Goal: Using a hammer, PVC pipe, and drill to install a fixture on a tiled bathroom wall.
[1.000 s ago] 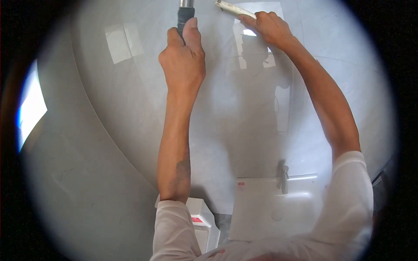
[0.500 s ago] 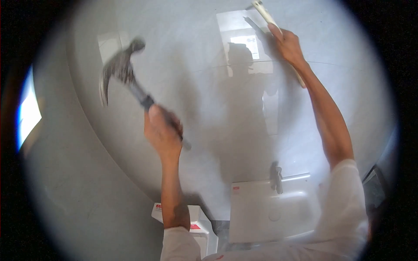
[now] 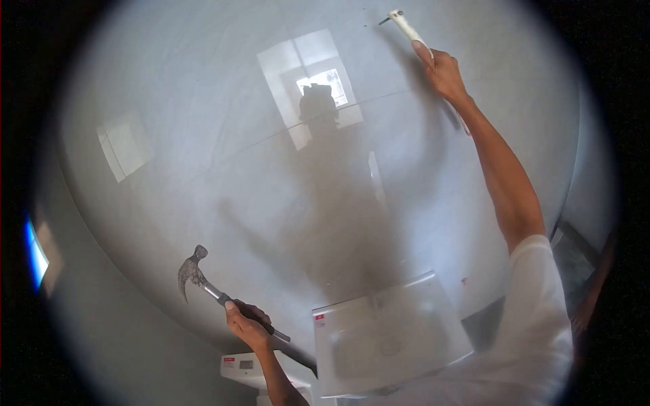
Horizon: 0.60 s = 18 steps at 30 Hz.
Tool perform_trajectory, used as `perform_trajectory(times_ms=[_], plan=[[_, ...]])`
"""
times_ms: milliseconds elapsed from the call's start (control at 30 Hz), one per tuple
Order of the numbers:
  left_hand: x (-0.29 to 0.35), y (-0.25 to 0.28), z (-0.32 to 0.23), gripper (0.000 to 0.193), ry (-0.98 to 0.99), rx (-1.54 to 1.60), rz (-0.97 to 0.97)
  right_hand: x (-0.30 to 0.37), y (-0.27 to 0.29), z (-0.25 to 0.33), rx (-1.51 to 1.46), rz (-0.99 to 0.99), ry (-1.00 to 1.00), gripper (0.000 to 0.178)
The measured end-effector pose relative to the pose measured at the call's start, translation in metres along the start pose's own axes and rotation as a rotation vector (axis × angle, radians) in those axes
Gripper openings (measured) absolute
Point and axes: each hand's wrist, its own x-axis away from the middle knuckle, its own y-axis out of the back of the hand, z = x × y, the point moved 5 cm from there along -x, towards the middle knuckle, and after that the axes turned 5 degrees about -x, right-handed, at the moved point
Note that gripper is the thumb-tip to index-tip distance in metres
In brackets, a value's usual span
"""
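Observation:
My left hand (image 3: 247, 327) is closed around the dark grip of a claw hammer (image 3: 193, 274), low at the left and apart from the wall. The hammer's worn metal head points up and left. High at the right, my right hand (image 3: 443, 76) is wrapped round a long cream-white handled tool (image 3: 408, 28) held up before the wall. A thin dark metal pin sticks out sideways from its top end toward the wall; whether the pin touches the wall I cannot tell. The tool's lower end shows below my right wrist.
The glossy grey wall (image 3: 203, 149) carries reflections, my shadow and a thin joint line. A white washbasin (image 3: 433, 298) stands below, near my body. To its left is a white fixture (image 3: 271, 369) with a red label. Another person's arm (image 3: 594, 298) shows at the far right.
My left hand has dropped with the hammer, well below its earlier height. The whole view has shifted and tilted. My right hand still holds the pale tool high, its pin end now fully in view.

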Motion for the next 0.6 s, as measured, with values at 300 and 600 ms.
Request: perform_trajectory(times_ms=[300, 600], plan=[[0.051, -0.043, -0.092, 0.050, 0.023, 0.151, -0.089, -0.064, 0.015, 0.139, -0.010, 0.224, 0.206, 0.081], [0.043, -0.060, -0.124, 0.047, -0.037, 0.091, -0.014, -0.104, -0.039, 0.149, 0.028, 0.175, 0.328, 0.081]])
